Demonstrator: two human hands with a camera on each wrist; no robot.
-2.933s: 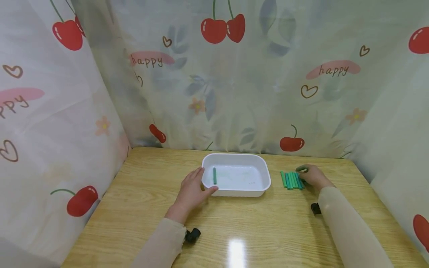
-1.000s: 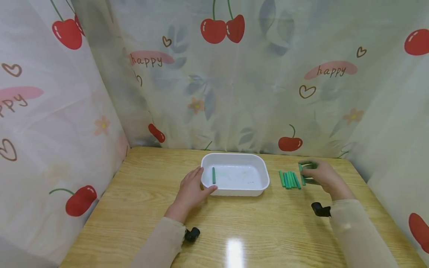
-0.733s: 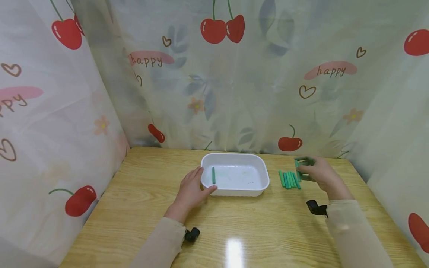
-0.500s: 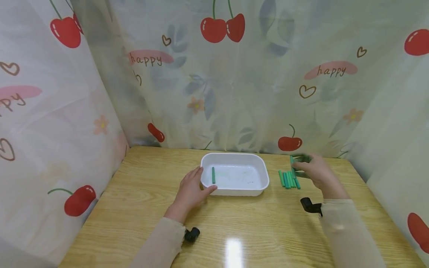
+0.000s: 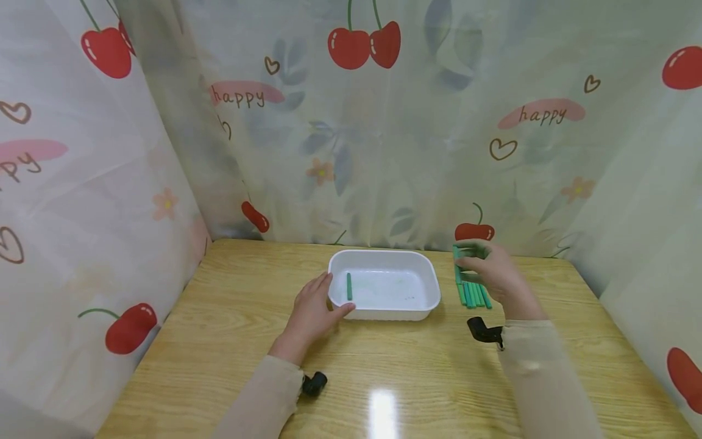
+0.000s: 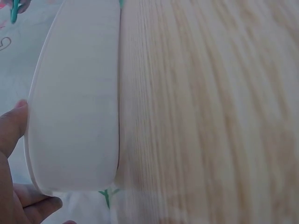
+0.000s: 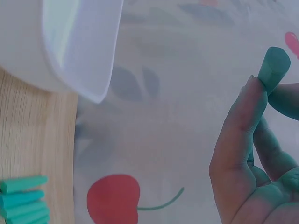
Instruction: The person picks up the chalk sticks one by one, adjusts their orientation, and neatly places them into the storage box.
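Observation:
Between the thumb and fingers of my right hand (image 5: 499, 274) a green chalk stick (image 5: 457, 265) is pinched, above the table and just behind the row. In the right wrist view the end of this stick (image 7: 274, 67) shows over green-smudged fingers. Directly below the hand lies a row of several green and teal chalk sticks (image 5: 475, 295). My left hand (image 5: 310, 312) holds the near left corner of a white tray (image 5: 392, 314), thumb at the front rim and fingers along the left side. One green chalk stick (image 5: 349, 286) lies inside the tray near its left end.
The wooden table (image 5: 395, 360) carries the tray and the row to its right. A patterned curtain (image 5: 373, 152) hangs along the table's back edge and at both sides. Black wrist cameras (image 5: 314, 384) sit at both sleeves.
My right hand picked up a chalk stick from the row's right end, lifted it, and moved left over the row with it. My left hand and the tray stay in place.

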